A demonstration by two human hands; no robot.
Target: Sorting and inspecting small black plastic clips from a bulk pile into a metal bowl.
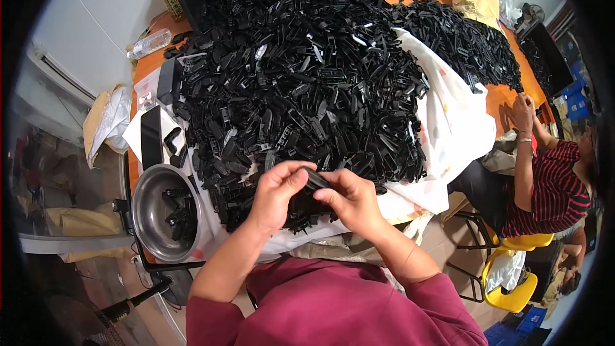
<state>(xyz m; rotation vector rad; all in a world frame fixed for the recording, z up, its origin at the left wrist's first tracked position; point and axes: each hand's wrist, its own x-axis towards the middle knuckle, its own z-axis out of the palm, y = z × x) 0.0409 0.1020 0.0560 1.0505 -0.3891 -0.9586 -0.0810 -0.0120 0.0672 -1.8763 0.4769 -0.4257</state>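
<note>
An orange surface [501,104] at frame centre is heaped with black plastic parts [301,70]. Below, one black part [315,181] is pinched between the fingers of the left hand [277,192] and right hand [353,200], seemingly a clip. A steel bowl [148,200] is seen lower left.

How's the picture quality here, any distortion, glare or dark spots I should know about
Head view: strong fisheye bend, black corners at the rim; the metal bowl shows soft glare; the black plastic parts pile reads dark with small highlights; both hands, left hand and right hand, look sharp.
</note>
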